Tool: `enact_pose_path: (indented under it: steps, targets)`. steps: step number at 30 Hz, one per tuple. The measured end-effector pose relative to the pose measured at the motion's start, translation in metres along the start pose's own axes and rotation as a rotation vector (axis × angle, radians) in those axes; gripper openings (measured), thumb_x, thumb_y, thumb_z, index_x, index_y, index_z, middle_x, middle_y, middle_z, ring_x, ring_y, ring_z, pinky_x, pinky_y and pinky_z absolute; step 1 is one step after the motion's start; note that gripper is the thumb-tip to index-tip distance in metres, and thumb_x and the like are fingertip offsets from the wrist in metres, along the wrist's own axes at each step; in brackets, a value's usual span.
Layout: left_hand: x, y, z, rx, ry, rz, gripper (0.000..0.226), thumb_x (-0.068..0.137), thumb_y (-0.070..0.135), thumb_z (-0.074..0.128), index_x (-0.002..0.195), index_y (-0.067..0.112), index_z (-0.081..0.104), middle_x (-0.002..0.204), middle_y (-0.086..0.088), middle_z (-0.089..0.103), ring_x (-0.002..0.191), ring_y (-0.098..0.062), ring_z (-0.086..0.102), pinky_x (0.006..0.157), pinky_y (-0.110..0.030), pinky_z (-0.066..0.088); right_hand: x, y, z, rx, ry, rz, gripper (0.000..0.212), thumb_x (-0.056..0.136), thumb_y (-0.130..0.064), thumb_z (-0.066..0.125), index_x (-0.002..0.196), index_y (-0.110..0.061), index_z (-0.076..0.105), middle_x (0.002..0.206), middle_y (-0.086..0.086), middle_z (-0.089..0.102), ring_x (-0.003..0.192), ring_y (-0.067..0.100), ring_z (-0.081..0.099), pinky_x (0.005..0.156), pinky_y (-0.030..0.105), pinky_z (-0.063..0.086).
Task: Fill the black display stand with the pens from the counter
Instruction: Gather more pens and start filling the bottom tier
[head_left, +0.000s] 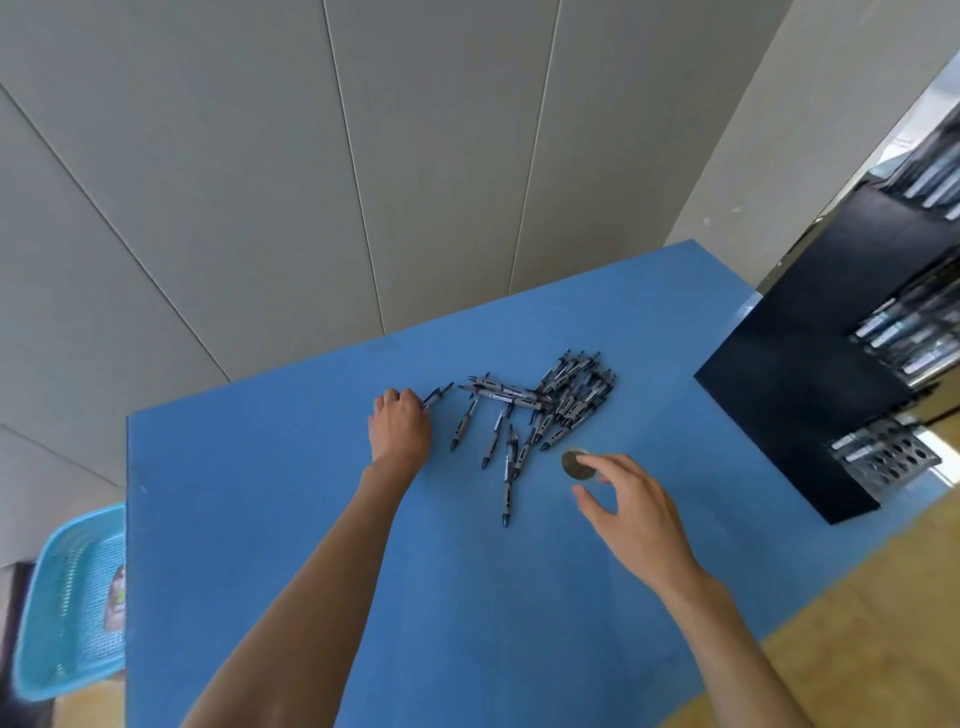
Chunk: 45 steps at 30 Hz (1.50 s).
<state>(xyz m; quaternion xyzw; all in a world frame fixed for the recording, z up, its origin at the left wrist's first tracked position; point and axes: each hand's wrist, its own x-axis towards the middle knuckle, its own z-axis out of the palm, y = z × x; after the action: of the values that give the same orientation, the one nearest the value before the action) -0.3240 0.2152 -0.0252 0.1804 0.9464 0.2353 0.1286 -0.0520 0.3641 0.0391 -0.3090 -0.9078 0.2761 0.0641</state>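
Blue table (311, 519), pile of pens (566, 395) heaped mid-table, a few loose ones spread toward the near side. Left hand (399, 423) sits left of the pile, fingers curled round one pen (438, 394) whose tip sticks out to the right, just short of the pile. Right hand (631, 506) hovers near side of the pile, fingers loosely spread and relaxed, holding nothing; small round disc (576, 464) on the table just beside its fingertips, contact unclear. Black display stand (810, 395) at right edge of table, well apart from both hands, some slots already holding pens. Blue basket (72, 603) off the table's left side.
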Motion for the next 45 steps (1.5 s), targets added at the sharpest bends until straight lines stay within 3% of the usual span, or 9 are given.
enact_pose_path:
  steps: [7, 9, 13, 19, 27, 31, 35, 39, 45]
  targets:
    - [-0.005, 0.041, 0.006, -0.208, 0.004, 0.058, 0.022, 0.086, -0.011, 0.039, 0.096, 0.008, 0.034, 0.092, -0.011, 0.038, 0.078, -0.026, 0.034, 0.056, -0.033, 0.025, 0.002, 0.028, -0.012, 0.016, 0.02, 0.026, 0.033, 0.096, -0.039, 0.061, 0.129, -0.036, 0.058, 0.117, -0.019, 0.057, 0.107, 0.008, 0.06, 0.088, 0.033, 0.052]
    - [-0.007, 0.049, 0.007, -0.283, -0.009, 0.041, 0.016, 0.093, 0.004, 0.048, 0.098, 0.009, 0.034, 0.093, -0.01, 0.037, 0.079, -0.027, 0.037, 0.063, -0.035, 0.03, 0.002, 0.034, -0.014, 0.02, 0.024, 0.041, 0.033, 0.096, -0.039, 0.06, 0.13, -0.035, 0.058, 0.117, -0.019, 0.057, 0.108, 0.007, 0.059, 0.088, 0.033, 0.052]
    - [-0.006, 0.052, 0.016, -0.177, -0.108, -0.015, 0.049, 0.092, 0.038, 0.071, 0.101, 0.008, 0.032, 0.094, -0.008, 0.042, 0.081, -0.025, 0.044, 0.07, -0.035, 0.036, 0.001, 0.044, -0.016, 0.028, 0.029, 0.06, 0.034, 0.097, -0.038, 0.059, 0.13, -0.032, 0.059, 0.121, -0.017, 0.058, 0.109, 0.006, 0.06, 0.089, 0.032, 0.052]
    - [-0.002, 0.051, 0.017, -0.143, -0.083, -0.031, 0.045, 0.093, 0.022, 0.073, 0.098, 0.008, 0.03, 0.072, -0.004, 0.041, 0.062, -0.021, 0.041, 0.059, -0.037, 0.034, 0.002, 0.051, -0.014, 0.029, 0.021, 0.072, 0.034, 0.097, -0.036, 0.06, 0.13, -0.03, 0.06, 0.121, -0.015, 0.059, 0.108, 0.007, 0.061, 0.091, 0.034, 0.052]
    - [-0.013, 0.029, -0.011, 0.113, -0.294, -0.077, 0.021, 0.097, 0.007, 0.043, 0.114, -0.004, 0.05, 0.111, -0.018, 0.052, 0.103, -0.037, 0.05, 0.081, -0.036, 0.035, 0.01, 0.046, -0.006, 0.046, -0.005, 0.063, 0.033, 0.097, -0.036, 0.06, 0.13, -0.029, 0.06, 0.122, -0.013, 0.058, 0.107, 0.008, 0.06, 0.09, 0.035, 0.053]
    - [-0.033, 0.012, -0.018, 0.106, -0.157, -0.204, 0.018, 0.092, 0.014, 0.043, 0.102, 0.004, 0.054, 0.101, -0.011, 0.053, 0.09, -0.034, 0.052, 0.075, -0.036, 0.038, 0.014, 0.041, -0.002, 0.058, -0.005, 0.047, 0.029, 0.097, -0.034, 0.061, 0.126, -0.03, 0.062, 0.12, -0.013, 0.058, 0.105, 0.009, 0.061, 0.087, 0.034, 0.053]
    - [-0.042, 0.012, -0.013, -0.027, 0.085, 0.013, 0.02, 0.088, 0.02, 0.061, 0.081, 0.009, 0.045, 0.085, -0.004, 0.049, 0.068, -0.03, 0.048, 0.053, -0.032, 0.028, 0.014, 0.039, 0.0, 0.058, -0.003, 0.037, 0.027, 0.097, -0.032, 0.061, 0.125, -0.029, 0.062, 0.118, -0.012, 0.058, 0.104, 0.009, 0.061, 0.086, 0.033, 0.054]
    - [-0.032, 0.037, 0.001, -0.06, 0.063, 0.203, 0.021, 0.089, 0.029, 0.069, 0.086, 0.013, 0.055, 0.091, 0.002, 0.051, 0.072, -0.026, 0.051, 0.054, -0.03, 0.031, 0.01, 0.04, 0.0, 0.064, -0.01, 0.035, 0.028, 0.097, -0.031, 0.061, 0.125, -0.029, 0.062, 0.119, -0.013, 0.058, 0.104, 0.007, 0.061, 0.087, 0.031, 0.053]
    - [-0.014, 0.061, 0.023, 0.054, -0.026, 0.206, 0.033, 0.095, 0.047, 0.064, 0.09, 0.015, 0.06, 0.088, 0.0, 0.058, 0.081, -0.027, 0.058, 0.059, -0.032, 0.037, 0.004, 0.044, -0.003, 0.062, -0.014, 0.024, 0.026, 0.098, -0.032, 0.06, 0.124, -0.031, 0.062, 0.117, -0.015, 0.057, 0.103, 0.006, 0.061, 0.087, 0.03, 0.052]
